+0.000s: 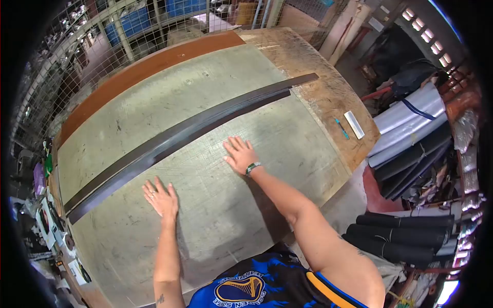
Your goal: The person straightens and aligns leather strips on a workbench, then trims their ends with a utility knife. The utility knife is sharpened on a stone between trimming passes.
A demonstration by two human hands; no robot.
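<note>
Left hand [163,199], right hand [241,155], both spread wide, empty, flat on grey-green mat [205,220]

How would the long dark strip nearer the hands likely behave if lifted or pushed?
The strip would probably sag or flex if lifted by one end, being very long and narrow. It is likely light for its length, since it looks thin. Its sheen suggests a smooth face that might slide easily.

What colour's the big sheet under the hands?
The big, flat, scuffed sheet is greyish green, clearest in the head view.
</note>
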